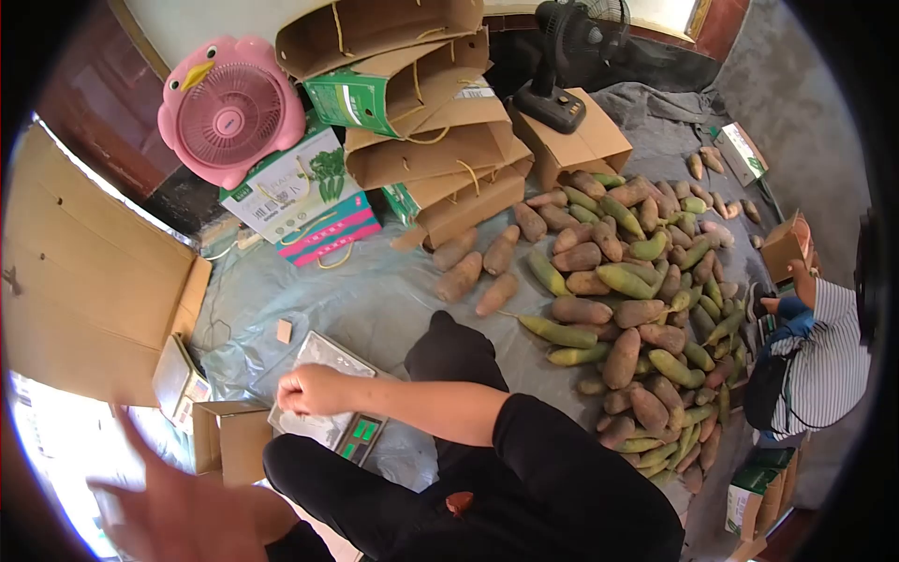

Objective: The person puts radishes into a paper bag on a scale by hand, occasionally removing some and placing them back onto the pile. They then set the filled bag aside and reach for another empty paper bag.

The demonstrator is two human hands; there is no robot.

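Observation:
My right hand (pixel 318 390) hovers over a flat digital scale (pixel 323 355) with a silver plate and a lit green display. Its fingers are curled closed, and whatever may be in them is hidden. Blurred by motion, my left hand (pixel 178 510) is raised at the lower left with fingers spread, holding nothing I can see. Nearest to it stands a small open cardboard box (pixel 245 440). A large pile of brownish root vegetables (pixel 622 359) and long green ones (pixel 626 280) lies on the floor to the right.
Empty open cartons with cord handles (pixel 431 159) are stacked at the back. Beside them are a pink fan (pixel 229 122) on printed boxes and a black fan (pixel 562 103) on a carton. Another person (pixel 824 356) in a striped top sits at the right. Plastic sheeting (pixel 272 281) covers the floor.

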